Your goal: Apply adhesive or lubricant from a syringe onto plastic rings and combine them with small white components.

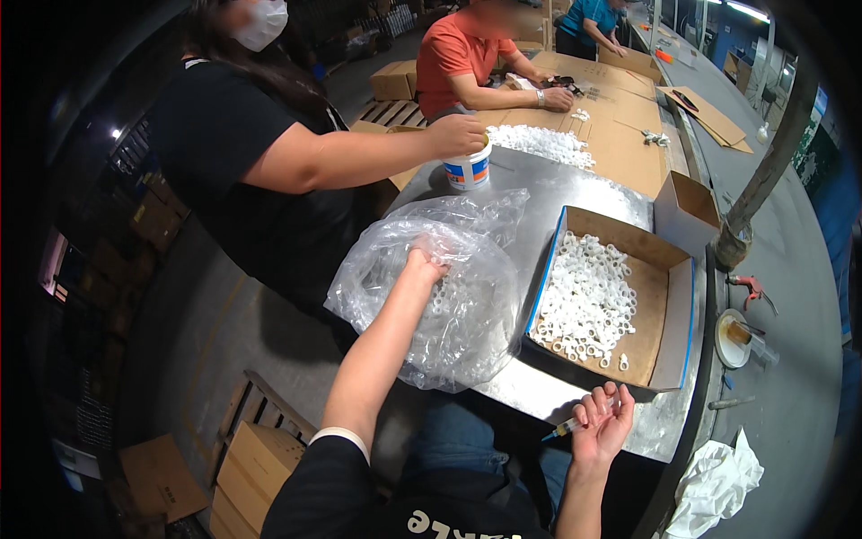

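Hands number 2: the left hand (424,261) is sunk into 1 clear plastic bag (449,296) on the metal table (575,193), its fingers hidden, grip not discernible. The right hand (603,422) is closed around 1 syringe (567,428) at the near edge. White rings, too many to count, fill 1 cardboard box (660,296) to the right.

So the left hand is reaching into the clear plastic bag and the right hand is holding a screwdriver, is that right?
Not quite. In the head view the left hand does reach into the clear plastic bag, but the right hand holds a small syringe, not a screwdriver.
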